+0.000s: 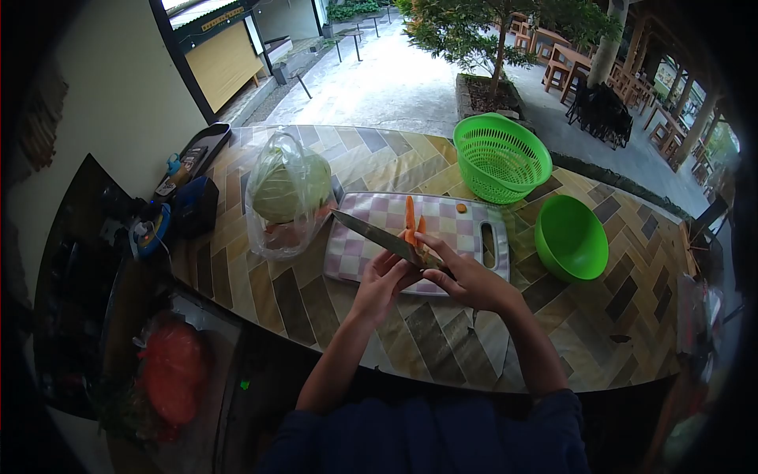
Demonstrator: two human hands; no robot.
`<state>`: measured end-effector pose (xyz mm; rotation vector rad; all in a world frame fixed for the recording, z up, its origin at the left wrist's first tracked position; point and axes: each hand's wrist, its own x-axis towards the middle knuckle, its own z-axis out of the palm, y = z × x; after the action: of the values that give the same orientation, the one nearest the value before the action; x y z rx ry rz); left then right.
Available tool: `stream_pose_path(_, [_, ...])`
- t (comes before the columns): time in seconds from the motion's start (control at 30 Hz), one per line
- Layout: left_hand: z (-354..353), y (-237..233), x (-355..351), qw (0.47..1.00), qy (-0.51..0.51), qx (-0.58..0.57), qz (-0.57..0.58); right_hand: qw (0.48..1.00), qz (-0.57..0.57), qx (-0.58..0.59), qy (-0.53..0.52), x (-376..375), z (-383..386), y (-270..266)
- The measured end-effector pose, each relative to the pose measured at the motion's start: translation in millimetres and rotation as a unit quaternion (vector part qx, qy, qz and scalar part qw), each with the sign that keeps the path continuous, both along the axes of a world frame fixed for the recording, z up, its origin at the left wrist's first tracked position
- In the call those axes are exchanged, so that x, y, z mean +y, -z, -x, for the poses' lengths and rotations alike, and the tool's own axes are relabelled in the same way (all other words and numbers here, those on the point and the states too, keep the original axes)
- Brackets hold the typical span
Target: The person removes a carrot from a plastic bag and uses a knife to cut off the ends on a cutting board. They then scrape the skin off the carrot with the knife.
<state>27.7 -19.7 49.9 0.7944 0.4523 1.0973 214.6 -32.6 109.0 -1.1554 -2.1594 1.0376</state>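
My right hand (466,276) is closed round the handle of a large kitchen knife (367,230). Its blade points up and to the left, tilted across the cutting board. Just under the blade, my left hand (383,278) has its fingers bent in close to the knife; what they grip is hidden behind the blade. Orange carrot pieces (410,215) show beyond the knife, beside my right fingertips. A small round carrot slice (461,208) lies near the far edge of the pink-and-white checked cutting board (355,257).
Left of the board stands a clear plastic bag with a cabbage (286,189). A green colander (505,162) and a green bowl (570,238) are to the right. A red plastic bag (175,371) sits low at left. The table's near edge (316,346) curves before me.
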Motion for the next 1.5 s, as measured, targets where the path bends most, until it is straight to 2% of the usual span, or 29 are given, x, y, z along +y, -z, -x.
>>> stream_pose_path(0.27, [-1, -4, -1, 1.0, -0.001, -0.002, 0.0, 1.0, 0.027, -0.007, 0.003, -1, 1, -10])
stream_pose_path(0.67, [-6, -3, -1, 0.999, -0.011, 0.038, -0.008, 1.0, -0.005, 0.018, 0.001, 6, -2, 6])
stream_pose_path(0.77, [-7, -1, 0, 0.999, -0.006, 0.033, -0.009, 0.999, 0.05, 0.014, 0.002, 4, -2, 0])
stream_pose_path(0.97, [-3, -1, 1, 1.0, -0.007, 0.016, -0.009, 0.999, -0.009, 0.045, -0.026, 4, -5, 2])
stream_pose_path(1.07, [-1, -1, 1, 1.0, -0.011, 0.002, -0.013, 0.998, 0.065, 0.004, -0.019, 1, -4, -10])
stream_pose_path(1.5, [0, 2, 1, 1.0, -0.004, 0.0, 0.002, 0.998, 0.026, 0.046, -0.021, 5, -6, 1])
